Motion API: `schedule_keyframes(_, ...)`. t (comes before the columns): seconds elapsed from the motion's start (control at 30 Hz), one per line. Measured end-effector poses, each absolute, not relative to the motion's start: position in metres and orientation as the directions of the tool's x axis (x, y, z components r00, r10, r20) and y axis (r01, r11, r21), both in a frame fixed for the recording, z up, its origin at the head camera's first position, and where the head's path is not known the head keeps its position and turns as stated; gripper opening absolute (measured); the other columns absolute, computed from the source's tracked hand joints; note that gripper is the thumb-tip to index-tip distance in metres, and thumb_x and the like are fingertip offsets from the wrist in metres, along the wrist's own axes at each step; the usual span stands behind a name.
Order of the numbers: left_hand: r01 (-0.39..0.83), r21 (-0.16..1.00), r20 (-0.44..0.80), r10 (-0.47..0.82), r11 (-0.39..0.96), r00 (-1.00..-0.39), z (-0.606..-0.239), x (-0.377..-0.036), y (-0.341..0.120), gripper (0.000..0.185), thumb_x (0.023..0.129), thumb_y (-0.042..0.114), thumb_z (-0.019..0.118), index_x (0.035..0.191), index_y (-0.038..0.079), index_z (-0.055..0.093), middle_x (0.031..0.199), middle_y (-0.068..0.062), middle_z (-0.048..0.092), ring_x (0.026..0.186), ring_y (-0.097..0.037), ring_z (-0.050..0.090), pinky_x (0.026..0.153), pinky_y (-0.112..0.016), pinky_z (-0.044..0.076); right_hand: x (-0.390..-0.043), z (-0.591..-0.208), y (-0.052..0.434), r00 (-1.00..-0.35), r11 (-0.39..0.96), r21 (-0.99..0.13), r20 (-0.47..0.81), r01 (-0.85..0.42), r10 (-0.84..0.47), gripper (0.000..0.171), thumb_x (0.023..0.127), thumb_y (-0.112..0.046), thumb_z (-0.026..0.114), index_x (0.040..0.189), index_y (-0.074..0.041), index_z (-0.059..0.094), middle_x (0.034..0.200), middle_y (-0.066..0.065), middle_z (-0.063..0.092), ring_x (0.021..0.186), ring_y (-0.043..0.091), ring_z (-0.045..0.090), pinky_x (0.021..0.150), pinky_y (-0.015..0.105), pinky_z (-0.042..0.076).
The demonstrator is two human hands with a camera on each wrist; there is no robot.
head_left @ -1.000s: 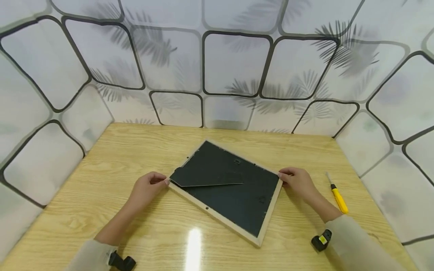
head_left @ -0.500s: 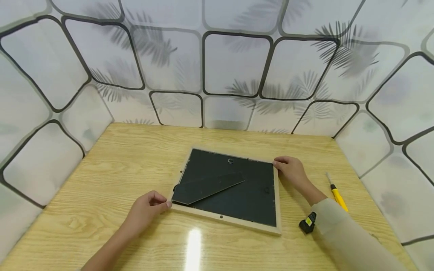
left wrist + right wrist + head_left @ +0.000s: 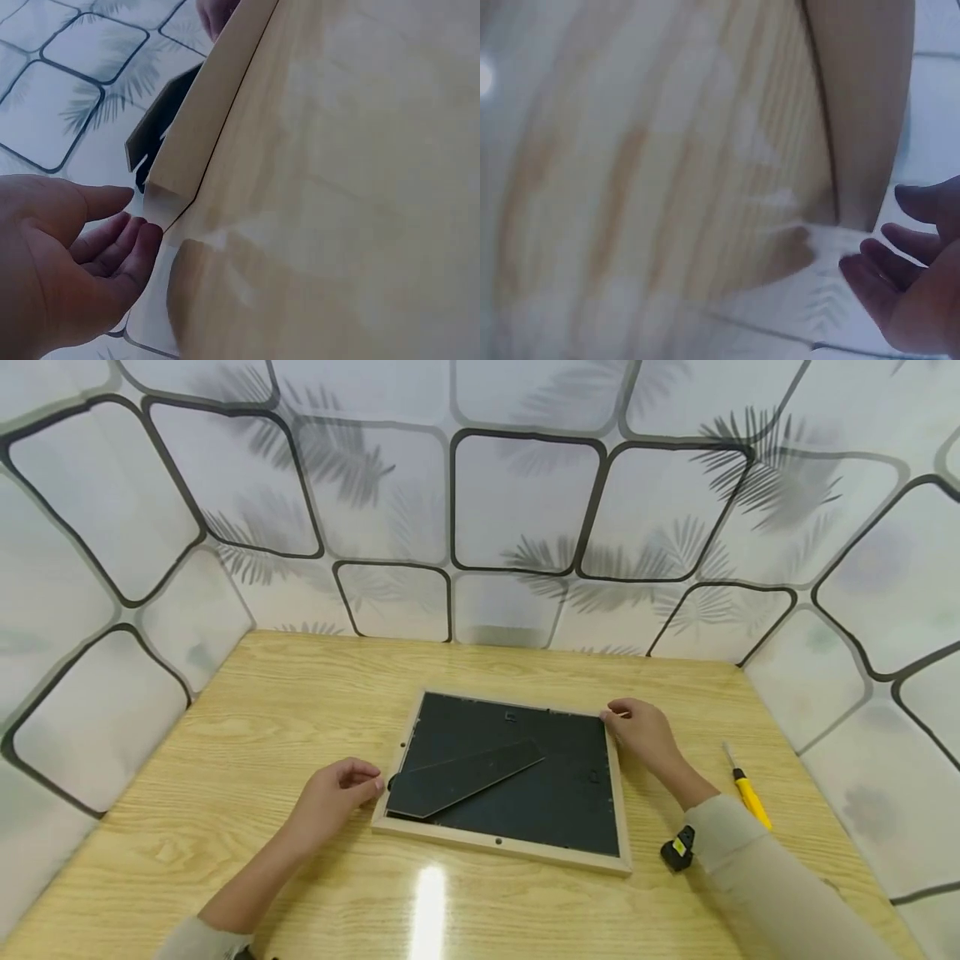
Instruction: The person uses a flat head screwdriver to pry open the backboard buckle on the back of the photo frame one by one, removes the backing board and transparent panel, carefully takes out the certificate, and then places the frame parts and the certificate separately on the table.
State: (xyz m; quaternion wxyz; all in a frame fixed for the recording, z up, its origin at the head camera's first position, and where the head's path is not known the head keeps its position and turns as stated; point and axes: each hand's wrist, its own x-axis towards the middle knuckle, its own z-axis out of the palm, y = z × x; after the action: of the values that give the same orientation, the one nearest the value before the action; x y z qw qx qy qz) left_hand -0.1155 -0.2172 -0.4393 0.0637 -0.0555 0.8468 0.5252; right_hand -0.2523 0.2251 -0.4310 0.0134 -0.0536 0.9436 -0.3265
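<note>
Two hands: both at one flat wooden picture frame with a black back [image 3: 517, 793] – it lies face down in the middle of the shiny yellow wooden table [image 3: 247, 727].
Left hand [image 3: 333, 797]: fingers loosely bent, tips at the frame's left near corner, not wrapped round it.
Right hand [image 3: 637, 731]: fingers bent onto the frame's far right corner, touching it.
Black stand flap [image 3: 461, 777]: lies across the frame's back.
Yellow-handled screwdriver [image 3: 746, 793]: on the table – just right of the right arm.
</note>
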Motion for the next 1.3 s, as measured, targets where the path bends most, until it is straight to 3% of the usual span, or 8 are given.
schedule_keyframes(0.17,-0.085,0.906,-0.103,0.021,0.415,-0.994,-0.441,-0.148,-0.210,0.030,0.099,0.020,0.065,0.124,0.003,0.065,0.113,-0.012,0.068,0.098,-0.020,0.065,0.078,-0.027,0.053,-0.238,-0.423,0.202,-0.953,0.827,-0.474,0.132,-0.301,-0.272,0.036,0.101,-0.020,0.062,0.129,0.003,0.065,0.129,0.024,0.063,0.119,0.042,0.059,0.097,0.058,0.048)
schedule_keyframes(0.3,-0.037,0.900,-0.064,0.047,0.434,-0.997,-0.441,-0.167,-0.205,0.035,0.101,0.019,0.062,0.133,0.003,0.062,0.126,-0.016,0.064,0.109,-0.028,0.064,0.080,-0.029,0.054,-0.225,-0.420,0.182,-0.898,0.748,-0.519,0.096,-0.413,-0.429,0.036,0.098,-0.018,0.067,0.130,-0.003,0.065,0.130,0.017,0.064,0.120,0.036,0.060,0.099,0.054,0.049)
schedule_keyframes(0.5,-0.018,0.888,-0.054,0.064,0.460,-0.996,-0.445,-0.182,-0.206,0.040,0.102,0.016,0.060,0.139,0.002,0.057,0.134,-0.020,0.060,0.118,-0.034,0.061,0.089,-0.037,0.054,-0.220,-0.422,0.164,-0.830,0.670,-0.594,-0.009,-0.445,-0.558,0.043,0.096,-0.020,0.070,0.136,-0.008,0.062,0.132,0.011,0.063,0.116,0.027,0.063,0.095,0.045,0.053)
schedule_keyframes(0.77,0.003,0.877,-0.046,0.091,0.481,-0.995,-0.449,-0.189,-0.208,0.042,0.101,0.015,0.061,0.140,-0.001,0.056,0.134,-0.022,0.061,0.121,-0.037,0.061,0.096,-0.043,0.054,-0.228,-0.424,0.157,-0.793,0.674,-0.555,-0.041,-0.487,-0.608,0.050,0.092,-0.022,0.075,0.138,-0.008,0.061,0.136,0.011,0.060,0.111,0.025,0.061,0.092,0.043,0.052)
schedule_keyframes(0.97,0.006,0.879,-0.047,0.098,0.476,-0.994,-0.450,-0.190,-0.208,0.043,0.101,0.016,0.062,0.140,0.000,0.056,0.134,-0.021,0.062,0.119,-0.034,0.061,0.097,-0.044,0.053,-0.236,-0.427,0.151,-0.765,0.692,-0.511,-0.099,-0.510,-0.637,0.052,0.094,-0.024,0.073,0.142,-0.010,0.058,0.142,0.011,0.054,0.129,0.031,0.052,0.103,0.051,0.046)
schedule_keyframes(1.3,0.003,0.884,-0.044,0.089,0.468,-0.995,-0.450,-0.188,-0.207,0.042,0.101,0.016,0.061,0.140,-0.001,0.056,0.133,-0.022,0.061,0.119,-0.034,0.060,0.096,-0.041,0.053,-0.237,-0.430,0.150,-0.701,0.627,-0.451,-0.004,-0.635,-0.713,0.043,0.095,-0.020,0.071,0.134,-0.006,0.063,0.133,0.012,0.056,0.124,0.030,0.053,0.101,0.048,0.047)
